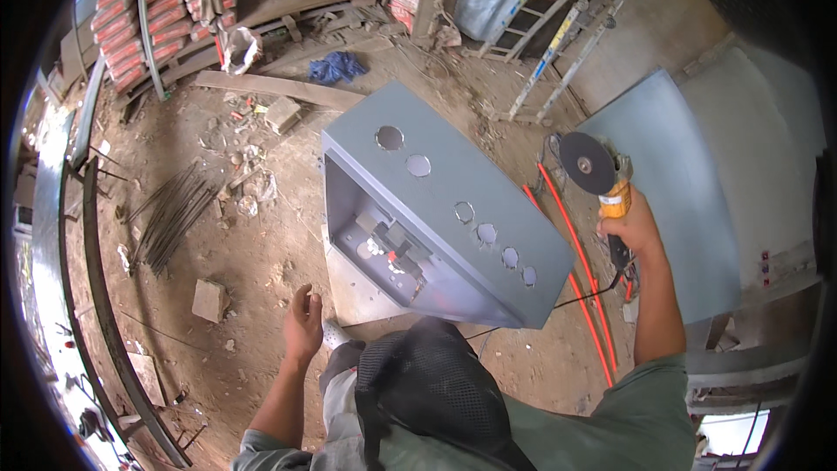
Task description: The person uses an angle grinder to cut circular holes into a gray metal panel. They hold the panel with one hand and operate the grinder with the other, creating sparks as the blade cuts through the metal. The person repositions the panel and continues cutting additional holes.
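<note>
My right hand [636, 225] is closed around the yellow and black body of an angle grinder [615, 201], held up to the right of a grey metal cabinet. The grinder's dark round disc [587, 163] points away from me; its black cord trails down from the handle. In front of me the metal cabinet [436, 201] lies on its side, with several round holes cut through its upper panel. Some holes have bright, rough rims. Inside its open side, electrical parts [392, 247] show. My left hand [302, 323] hangs loosely bent at the cabinet's near left, fingers partly apart, holding nothing visible.
Orange-red tubes [571, 235] lie on the dirt floor right of the cabinet. A large metal sheet [671, 183] leans at the right, ladders [558, 35] behind. Thin rods [170, 218], a block [209, 300] and long metal bars [105, 296] lie left. Stacked bags [166, 9] stand far left.
</note>
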A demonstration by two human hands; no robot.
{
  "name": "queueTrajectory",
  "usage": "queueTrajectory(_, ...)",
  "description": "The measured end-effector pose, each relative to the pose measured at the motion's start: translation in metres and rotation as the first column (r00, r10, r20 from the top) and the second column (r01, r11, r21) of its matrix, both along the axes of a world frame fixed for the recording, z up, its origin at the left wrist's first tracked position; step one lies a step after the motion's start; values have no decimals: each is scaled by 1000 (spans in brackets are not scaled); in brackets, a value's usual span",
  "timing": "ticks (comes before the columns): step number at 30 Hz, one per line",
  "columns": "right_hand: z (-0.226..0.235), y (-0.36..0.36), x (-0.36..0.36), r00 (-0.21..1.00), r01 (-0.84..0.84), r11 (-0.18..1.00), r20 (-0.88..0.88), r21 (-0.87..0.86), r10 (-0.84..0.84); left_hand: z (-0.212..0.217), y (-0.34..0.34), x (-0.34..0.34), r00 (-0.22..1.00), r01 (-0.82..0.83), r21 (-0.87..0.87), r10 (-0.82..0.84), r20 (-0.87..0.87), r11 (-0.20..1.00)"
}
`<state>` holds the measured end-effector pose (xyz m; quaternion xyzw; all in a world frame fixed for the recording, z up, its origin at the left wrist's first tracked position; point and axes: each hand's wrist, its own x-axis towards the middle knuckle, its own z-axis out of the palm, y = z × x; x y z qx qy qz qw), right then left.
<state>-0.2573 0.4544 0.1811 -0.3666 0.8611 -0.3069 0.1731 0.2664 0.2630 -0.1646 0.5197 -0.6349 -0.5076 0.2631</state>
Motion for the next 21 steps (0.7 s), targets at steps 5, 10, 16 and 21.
queueTrajectory(5, 9, -29, 7, 993, -66, 997, 96, 38, 62, 15, -13, -8, 999, 12, 14, -12, -52, 1000)
queueTrajectory(10, -31, -45, 10, 983, -56, 995, 178, 85, 40, 20, 1, 1, 997, 39, 146, -29, -69, 988)
queueTrajectory(16, -33, -9, 52, 979, 15, 998, 202, 55, -25, -10, 23, 61, 993, -74, 309, 100, -69, 948)
queueTrajectory(21, -24, 65, 103, 948, 194, 980, 248, 42, -198, -38, 4, 100, 998, -55, 306, 53, 13, 950)
